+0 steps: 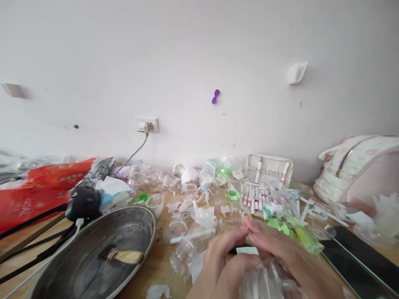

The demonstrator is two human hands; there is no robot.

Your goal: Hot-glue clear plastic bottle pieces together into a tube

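My left hand (pixel 222 259) and my right hand (pixel 289 253) come together at the lower middle of the head view, their fingertips meeting. Between and below the palms is a crinkled clear plastic piece (pixel 262 282), which looks like part of a cut bottle; both hands are closed around it. A small white scrap (pixel 247 250) shows just under the fingers. Left of my left hand lie a clear plastic bottle piece (pixel 181 257) and a white marker (pixel 193 236). Green translucent plastic (pixel 280 226) lies just beyond my right hand.
A round metal pan (pixel 84 257) with a wooden-handled brush (pixel 126 256) stands at left, near a black strapped device (pixel 83 202) and red bags (pixel 34 203). Behind are an open marker case (pixel 268 166) and plastic scraps. A pink-white backpack (pixel 364 170) and dark phone-like slabs (pixel 361 257) lie right.
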